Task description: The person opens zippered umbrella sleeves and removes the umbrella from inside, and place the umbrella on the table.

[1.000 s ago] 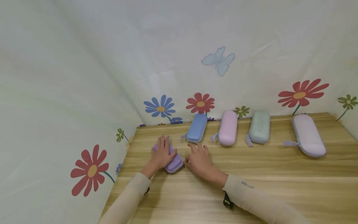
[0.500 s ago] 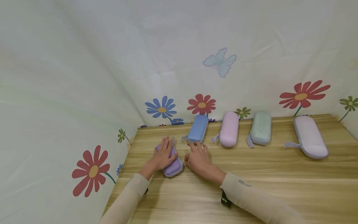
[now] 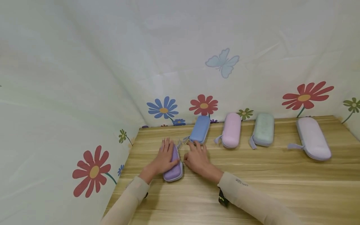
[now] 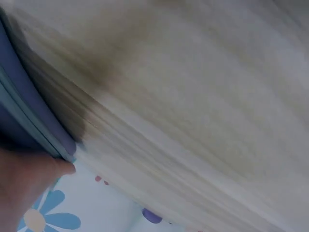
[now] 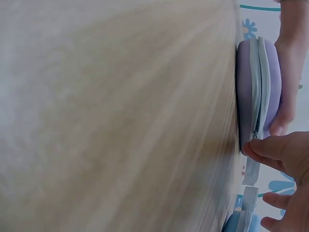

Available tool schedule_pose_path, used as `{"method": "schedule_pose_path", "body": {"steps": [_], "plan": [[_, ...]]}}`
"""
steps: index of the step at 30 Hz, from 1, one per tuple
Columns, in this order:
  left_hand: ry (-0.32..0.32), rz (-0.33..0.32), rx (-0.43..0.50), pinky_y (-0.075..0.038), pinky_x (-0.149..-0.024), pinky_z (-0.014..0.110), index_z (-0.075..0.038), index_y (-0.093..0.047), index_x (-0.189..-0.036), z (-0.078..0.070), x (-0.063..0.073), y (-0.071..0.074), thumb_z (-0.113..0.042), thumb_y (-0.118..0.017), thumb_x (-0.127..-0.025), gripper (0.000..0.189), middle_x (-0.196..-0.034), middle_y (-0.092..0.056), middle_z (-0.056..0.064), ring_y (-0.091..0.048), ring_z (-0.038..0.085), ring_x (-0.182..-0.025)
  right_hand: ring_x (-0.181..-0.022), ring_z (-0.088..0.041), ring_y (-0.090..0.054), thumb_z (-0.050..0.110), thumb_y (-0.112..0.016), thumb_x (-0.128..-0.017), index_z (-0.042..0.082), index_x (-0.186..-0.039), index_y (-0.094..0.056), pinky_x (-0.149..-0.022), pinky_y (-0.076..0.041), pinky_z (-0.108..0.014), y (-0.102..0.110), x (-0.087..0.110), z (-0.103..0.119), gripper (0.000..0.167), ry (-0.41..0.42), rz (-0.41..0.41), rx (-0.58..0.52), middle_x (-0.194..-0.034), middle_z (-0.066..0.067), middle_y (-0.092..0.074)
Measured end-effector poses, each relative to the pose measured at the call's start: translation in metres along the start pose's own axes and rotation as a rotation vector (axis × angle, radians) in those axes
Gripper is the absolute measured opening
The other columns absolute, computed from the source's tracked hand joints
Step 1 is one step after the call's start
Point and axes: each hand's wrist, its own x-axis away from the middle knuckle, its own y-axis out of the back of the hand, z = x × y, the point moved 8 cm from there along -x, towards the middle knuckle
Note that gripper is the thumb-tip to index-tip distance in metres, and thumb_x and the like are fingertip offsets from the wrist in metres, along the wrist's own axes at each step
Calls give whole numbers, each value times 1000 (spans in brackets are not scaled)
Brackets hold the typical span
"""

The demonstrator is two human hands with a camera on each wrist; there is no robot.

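Observation:
A purple zip case [image 3: 173, 173] lies on the wooden table at left. My left hand [image 3: 164, 158] rests on top of it, fingers straight and pointing away, the thumb across its top. In the left wrist view a fingertip [image 4: 65, 167] touches the case's edge. Beside the case's right side is my right hand [image 3: 197, 158]. The right wrist view shows its thumb and a finger pinching the small zipper pull [image 5: 255, 136] on the pale zip. A dark line runs between the two zip tapes above the pull. The other right fingers are spread apart.
Along the back of the table [image 3: 253, 190] lie a blue case [image 3: 200, 129], a pink case [image 3: 232, 131], a green case [image 3: 263, 129] and a larger pale lilac case [image 3: 313, 139]. Each has a strap. The blue one is just beyond my right fingers. A flowered cloth [image 3: 174, 62] hangs behind.
The purple case has turned, its near end coming toward me and left. My right hand has shifted slightly left and away along its side. My left hand stays on top.

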Motion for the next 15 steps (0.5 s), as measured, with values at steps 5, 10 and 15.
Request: {"method": "schedule_pose_path", "body": {"steps": [5,10,15], "plan": [[274,-119,37,-17,-120,61,15,-15,-155,4,9,9,-52,-48,-101,92,-162,-8,38,-6,56,-149,-138,-44,-37,31,-79,-88,28,-86,-83,-104,-32,-72,1,-4,-1,5,-4,5,-9,-147,-14,-51],[345,-147,144,-20,-121,57,21,-14,-152,-8,12,10,-42,-49,-102,88,-159,-12,42,-14,53,-149,-136,-44,-38,30,-80,-88,28,-83,-83,-103,-31,-73,0,-6,-2,6,4,7,-2,-145,-14,-52],[265,-148,144,-17,-122,54,19,-11,-154,-7,7,-1,-37,-44,-105,81,-161,-6,39,-7,50,-152,-135,-44,-39,31,-80,-87,28,-85,-84,-103,-32,-72,-3,-8,-3,5,19,-11,6,-146,-15,-52]]}}
